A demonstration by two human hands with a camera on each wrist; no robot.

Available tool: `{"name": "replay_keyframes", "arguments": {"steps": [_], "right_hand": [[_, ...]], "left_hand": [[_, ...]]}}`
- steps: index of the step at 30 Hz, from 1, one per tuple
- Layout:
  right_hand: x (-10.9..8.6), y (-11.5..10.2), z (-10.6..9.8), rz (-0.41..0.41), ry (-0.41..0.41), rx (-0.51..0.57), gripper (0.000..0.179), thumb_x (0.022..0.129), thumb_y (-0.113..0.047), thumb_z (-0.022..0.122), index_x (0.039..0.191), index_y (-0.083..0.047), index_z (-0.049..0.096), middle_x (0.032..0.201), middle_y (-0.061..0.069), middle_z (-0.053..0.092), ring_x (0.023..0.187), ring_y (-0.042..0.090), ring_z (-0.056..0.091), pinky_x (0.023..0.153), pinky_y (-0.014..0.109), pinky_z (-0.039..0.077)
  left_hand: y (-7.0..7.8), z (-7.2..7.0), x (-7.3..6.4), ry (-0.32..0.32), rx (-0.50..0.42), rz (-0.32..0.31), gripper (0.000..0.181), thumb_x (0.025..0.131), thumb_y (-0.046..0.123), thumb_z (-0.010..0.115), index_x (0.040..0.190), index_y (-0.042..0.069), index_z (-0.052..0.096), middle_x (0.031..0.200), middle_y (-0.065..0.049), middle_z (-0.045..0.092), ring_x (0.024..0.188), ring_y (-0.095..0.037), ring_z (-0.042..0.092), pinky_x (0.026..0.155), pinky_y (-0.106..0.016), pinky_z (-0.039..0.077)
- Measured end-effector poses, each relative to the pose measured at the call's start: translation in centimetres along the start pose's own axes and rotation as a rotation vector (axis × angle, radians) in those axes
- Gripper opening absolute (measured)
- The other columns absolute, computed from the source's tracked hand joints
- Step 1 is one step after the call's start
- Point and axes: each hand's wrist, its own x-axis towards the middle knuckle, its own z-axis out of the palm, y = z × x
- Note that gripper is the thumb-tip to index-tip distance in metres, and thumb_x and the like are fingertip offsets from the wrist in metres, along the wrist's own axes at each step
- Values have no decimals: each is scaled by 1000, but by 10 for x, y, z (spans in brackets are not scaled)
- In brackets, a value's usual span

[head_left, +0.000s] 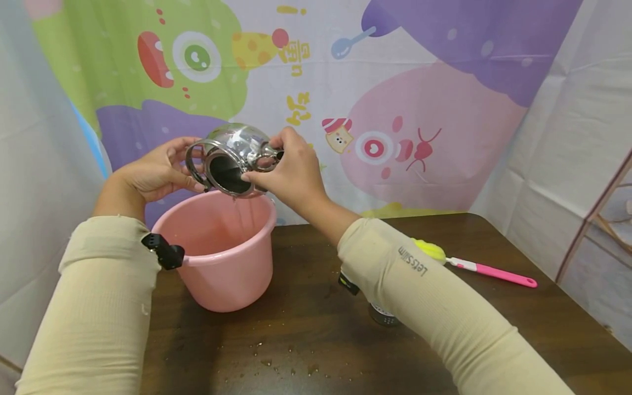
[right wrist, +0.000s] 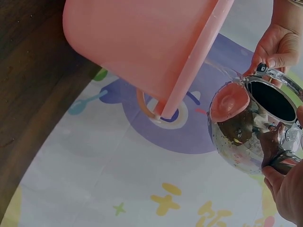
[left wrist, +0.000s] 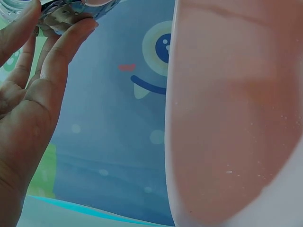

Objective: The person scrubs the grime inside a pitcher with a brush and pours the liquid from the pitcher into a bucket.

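A shiny metal teapot (head_left: 239, 144) is tilted on its side above a pink bucket (head_left: 229, 280), its lidless round opening facing the camera. My left hand (head_left: 158, 170) holds the looped handle (right wrist: 284, 78) between fingers and thumb. On the other side, my right hand (head_left: 296, 170) grips the short spout, with the thumb by the rim of the opening. A thin stream of water (right wrist: 222, 68) runs from the teapot's rim toward the bucket. In the left wrist view, my left fingers (left wrist: 66, 52) reach up to the teapot's shiny underside, and some water droplets dot the bucket's inner wall.
A brush (head_left: 494, 271) with a yellow head and pink handle lies at the right of the dark wooden table (head_left: 316, 323). A small perforated metal strainer (head_left: 382, 315) is partly hidden under my right sleeve. Water drops dot the front of the table. A cartoon-printed curtain (head_left: 316, 82) hangs behind.
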Motion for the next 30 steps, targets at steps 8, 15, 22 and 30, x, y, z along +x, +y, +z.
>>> {"name": "replay_keyframes", "arguments": {"steps": [8, 15, 22, 30], "right_hand": [[0, -1, -1, -10, -4, 10, 56, 64, -25, 93, 98, -2, 55, 98, 7, 62, 91, 19, 61, 73, 24, 49], [-1, -2, -1, -26, -7, -10, 56, 66, -26, 92, 99, -1, 54, 101, 8, 60, 90, 20, 59, 74, 25, 49], [-2, -1, -1, -42, -8, -20, 55, 66, -25, 92, 99, -1, 54, 102, 9, 60, 92, 21, 59, 75, 25, 49], [-2, -1, -1, -60, -1, -28, 55, 66, -25, 92, 99, -1, 55, 106, 9, 60, 97, 21, 59, 79, 24, 49]], "left_hand": [[1, 0, -1, 8, -4, 5, 81, 69, -36, 54, 132, 12, 38, 119, -9, 49, 99, -21, 63, 71, -33, 59], [0, -1, -1, -2, -28, 21, 79, 69, -37, 53, 130, 11, 40, 118, -9, 50, 98, -21, 64, 70, -33, 60], [0, 0, 0, 10, -24, 15, 80, 69, -37, 53, 130, 11, 39, 119, -9, 49, 97, -22, 63, 70, -33, 60], [1, 0, -2, 22, -21, 13, 81, 68, -37, 53, 130, 12, 38, 120, -8, 47, 98, -21, 63, 71, -33, 60]]}}
